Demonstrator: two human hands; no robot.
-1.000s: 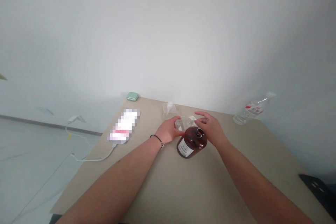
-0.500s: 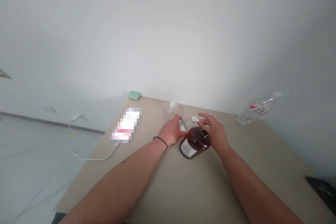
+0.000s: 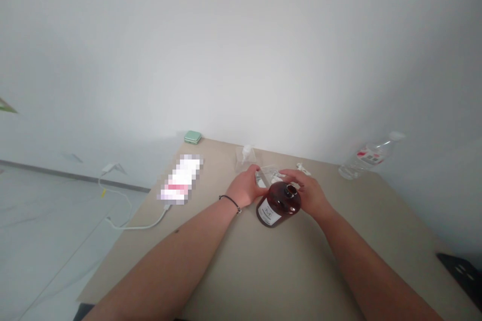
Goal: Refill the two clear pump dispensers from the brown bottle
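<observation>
On the beige table [image 3: 263, 271], an amber bottle [image 3: 278, 204] stands before a white wall [image 3: 241, 50].

Right hand closes in on the clear packet behind the bottle

The right hand [image 3: 307, 192], open and raised above the table a second ago, now sits lower with its fingers [image 3: 288, 176] curled onto the clear plastic packet [image 3: 268, 175]. The small white piece it hid now shows on the table beyond it [image 3: 302, 167]. The left hand [image 3: 246, 186] sits slightly further forward, closer to the packet.
</observation>
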